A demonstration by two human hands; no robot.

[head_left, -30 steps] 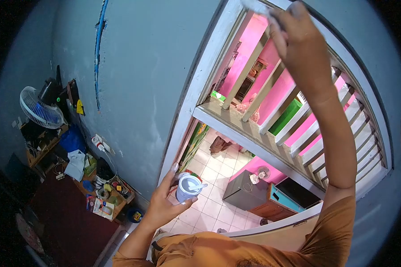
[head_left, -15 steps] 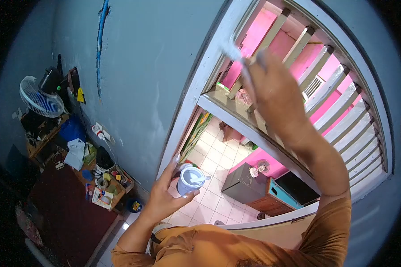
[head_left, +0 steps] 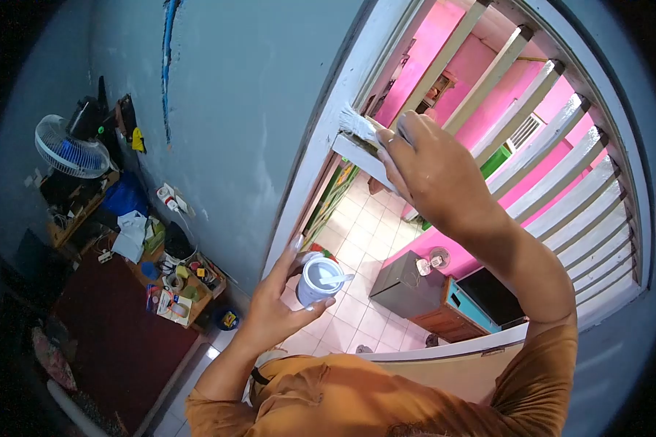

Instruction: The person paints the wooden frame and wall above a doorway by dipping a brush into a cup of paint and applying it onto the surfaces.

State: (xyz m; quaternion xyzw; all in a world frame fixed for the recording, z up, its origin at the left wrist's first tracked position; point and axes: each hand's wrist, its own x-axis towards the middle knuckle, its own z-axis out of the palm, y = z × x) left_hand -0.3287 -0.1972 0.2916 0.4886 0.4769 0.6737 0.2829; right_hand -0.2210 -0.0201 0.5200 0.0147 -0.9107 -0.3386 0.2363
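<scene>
Brush on the door frame, paint cup down low
Your right hand (head_left: 436, 164) is closed round the brush (head_left: 361, 125), bristles against the frame (head_left: 328, 120); your left hand (head_left: 275, 309), half curled, grips the cup (head_left: 318, 282), near the frame's lower stretch.

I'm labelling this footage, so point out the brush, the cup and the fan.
Brush (head_left: 359, 124): head view, on its bristles.
Cup (head_left: 310, 295): head view, on its outer wall below the rim.
Fan (head_left: 72, 146): head view, on its front grille.
</scene>
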